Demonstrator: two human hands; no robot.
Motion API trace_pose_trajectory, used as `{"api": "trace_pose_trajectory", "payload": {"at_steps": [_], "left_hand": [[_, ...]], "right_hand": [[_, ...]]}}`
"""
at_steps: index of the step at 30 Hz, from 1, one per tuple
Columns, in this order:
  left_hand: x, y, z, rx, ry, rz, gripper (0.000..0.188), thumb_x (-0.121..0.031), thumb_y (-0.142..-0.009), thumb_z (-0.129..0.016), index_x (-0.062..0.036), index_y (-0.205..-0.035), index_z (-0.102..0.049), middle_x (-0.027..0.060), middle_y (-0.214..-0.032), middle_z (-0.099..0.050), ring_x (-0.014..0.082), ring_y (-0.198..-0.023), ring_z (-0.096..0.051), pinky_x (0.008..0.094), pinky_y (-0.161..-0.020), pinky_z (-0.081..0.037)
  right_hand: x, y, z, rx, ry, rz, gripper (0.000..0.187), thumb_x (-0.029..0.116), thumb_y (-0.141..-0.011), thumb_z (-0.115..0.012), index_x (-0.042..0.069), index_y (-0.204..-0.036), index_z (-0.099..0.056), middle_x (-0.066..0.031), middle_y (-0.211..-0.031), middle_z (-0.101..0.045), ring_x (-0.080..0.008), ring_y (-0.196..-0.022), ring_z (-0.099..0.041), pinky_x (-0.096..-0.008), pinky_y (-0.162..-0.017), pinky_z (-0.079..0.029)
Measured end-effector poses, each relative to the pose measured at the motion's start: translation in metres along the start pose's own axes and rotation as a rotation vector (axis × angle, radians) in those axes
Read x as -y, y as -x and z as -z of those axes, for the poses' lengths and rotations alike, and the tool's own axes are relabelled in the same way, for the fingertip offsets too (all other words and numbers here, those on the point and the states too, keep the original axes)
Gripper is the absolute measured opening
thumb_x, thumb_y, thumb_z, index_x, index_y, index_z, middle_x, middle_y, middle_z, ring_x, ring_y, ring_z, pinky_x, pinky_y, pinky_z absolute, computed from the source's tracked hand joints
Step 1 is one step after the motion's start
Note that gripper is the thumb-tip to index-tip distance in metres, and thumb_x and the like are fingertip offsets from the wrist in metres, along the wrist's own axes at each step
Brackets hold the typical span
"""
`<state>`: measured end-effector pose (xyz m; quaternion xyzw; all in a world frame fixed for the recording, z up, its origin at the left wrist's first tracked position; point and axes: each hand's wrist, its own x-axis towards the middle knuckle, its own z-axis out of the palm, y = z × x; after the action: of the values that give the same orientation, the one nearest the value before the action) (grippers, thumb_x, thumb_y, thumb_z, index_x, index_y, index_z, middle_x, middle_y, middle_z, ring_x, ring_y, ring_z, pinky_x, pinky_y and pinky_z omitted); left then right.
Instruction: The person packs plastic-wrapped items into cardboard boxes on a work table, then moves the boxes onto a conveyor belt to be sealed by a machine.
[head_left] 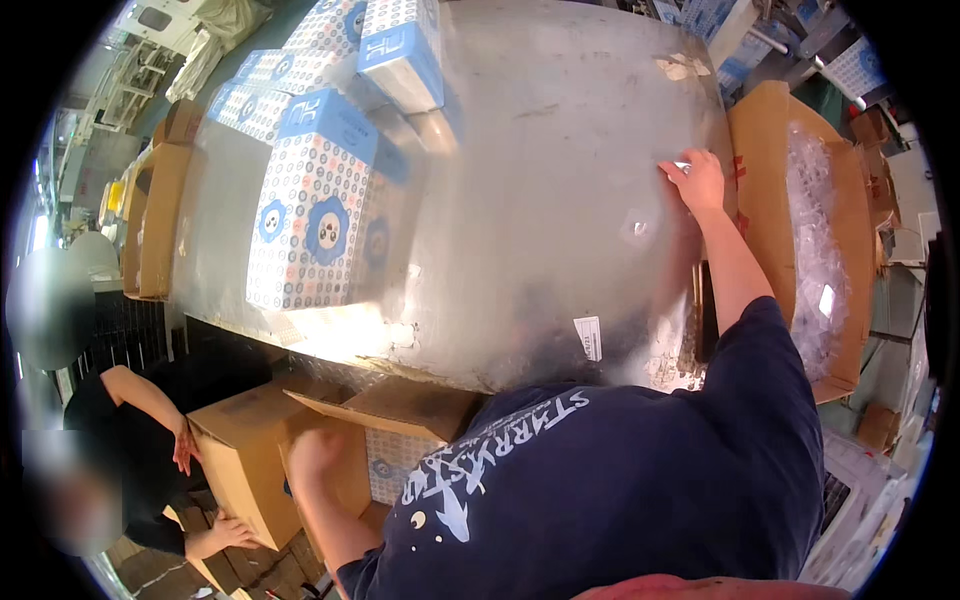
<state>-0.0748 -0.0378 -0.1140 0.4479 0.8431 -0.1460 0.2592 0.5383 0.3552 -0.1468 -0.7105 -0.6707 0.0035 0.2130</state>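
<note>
Upper right, the right hand (697, 183) pinches a small whitish piece (683, 166) over the shiny grey table (560, 200); lower left, the left hand (315, 455) blurs beside an open brown cardboard carton (240, 485), grip unclear. Picking up, I'd say; next needs a steady pinch.

Right hand (700, 185) has thumb and fingertips closed on a small pale item (682, 167) above the grey tabletop (560, 200). Just right of this grip stands a large open carton (758, 195) filled with clear plastic packing (815, 250). Well left of the grip, patterned blue-and-white boxes (300, 190) stand on the tabletop. Left hand (315, 455), blurred, is at a brown carton (245, 450); contact cannot be confirmed. Left of that hand, a co-worker's hands (230, 532) rest against the same carton.
</note>
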Motion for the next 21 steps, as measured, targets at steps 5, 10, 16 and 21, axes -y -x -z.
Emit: {"api": "trace_pose_trajectory", "payload": {"at_steps": [5,10,16,21], "left_hand": [[-0.122,-0.044,0.167,-0.889,0.192,-0.557,0.045,-0.015,-0.079,-0.065,0.003,-0.117,-0.051,0.0211,-0.106,-0.058,0.0308,-0.096,-0.058,0.0374,-0.083,-0.045],[-0.186,-0.114,0.197,-0.627,0.13,-0.297,0.088,-0.034,-0.068,-0.073,-0.0148,-0.141,-0.026,0.0233,-0.14,-0.028,0.0384,-0.123,-0.039,0.0413,-0.098,-0.038],[-0.178,-0.109,0.194,-0.568,0.105,-0.228,0.093,-0.035,-0.066,-0.074,-0.0205,-0.142,-0.023,0.0249,-0.14,-0.026,0.039,-0.122,-0.04,0.0426,-0.097,-0.038],[-0.188,-0.11,0.185,-0.552,0.121,0.004,0.091,-0.04,-0.068,-0.071,-0.0211,-0.142,-0.022,0.0252,-0.139,-0.028,0.0394,-0.122,-0.04,0.044,-0.097,-0.038]], "right_hand": [[0.023,-0.013,0.023,-0.08,0.008,0.003,0.048,0.043,-0.072,-0.07,0.0,-0.092,-0.063,-0.0135,-0.084,-0.062,-0.0282,-0.083,-0.059,-0.0369,-0.077,-0.047],[0.033,0.012,0.05,0.192,-0.403,-0.186,0.04,0.036,-0.071,-0.072,0.002,-0.088,-0.063,-0.009,-0.068,-0.059,-0.0226,-0.069,-0.06,-0.0324,-0.067,-0.049],[0.0,0.054,-0.028,-0.115,-0.141,0.056,0.037,0.031,-0.069,-0.074,0.003,-0.091,-0.065,-0.0131,-0.084,-0.063,-0.0252,-0.083,-0.061,-0.034,-0.076,-0.048],[-0.051,0.013,-0.015,-0.04,-0.375,-0.428,0.039,0.028,-0.07,-0.072,0.004,-0.099,-0.064,-0.0127,-0.095,-0.062,-0.0254,-0.087,-0.06,-0.0338,-0.078,-0.047]]}}
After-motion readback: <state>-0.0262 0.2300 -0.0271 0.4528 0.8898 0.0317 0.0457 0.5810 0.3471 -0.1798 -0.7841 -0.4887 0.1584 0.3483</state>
